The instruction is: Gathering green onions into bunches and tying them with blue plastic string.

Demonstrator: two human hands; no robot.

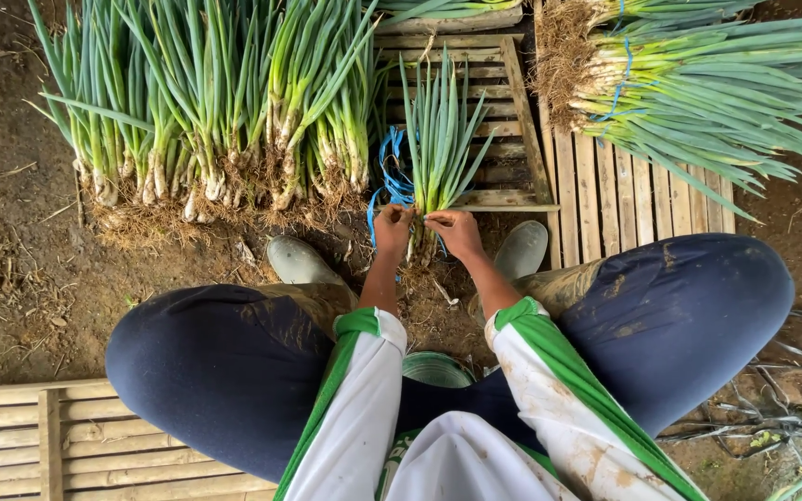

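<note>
While each hand's grip, left hand (392, 225) and right hand (453, 228), pinches scallion bunch (433, 139) (blue string (392, 172) alongside), loose scallion row (206, 102) crowds left.

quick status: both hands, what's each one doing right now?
Left hand: closed on the small green onion bunch, by the blue string.
Right hand: closed on the same bunch's base.

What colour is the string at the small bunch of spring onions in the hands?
Blue: the string loops beside the small bunch, clearest in the head view.

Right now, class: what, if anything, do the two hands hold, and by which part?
Both the left hand and the right hand grip a small bunch of spring onions near its root end.
</note>
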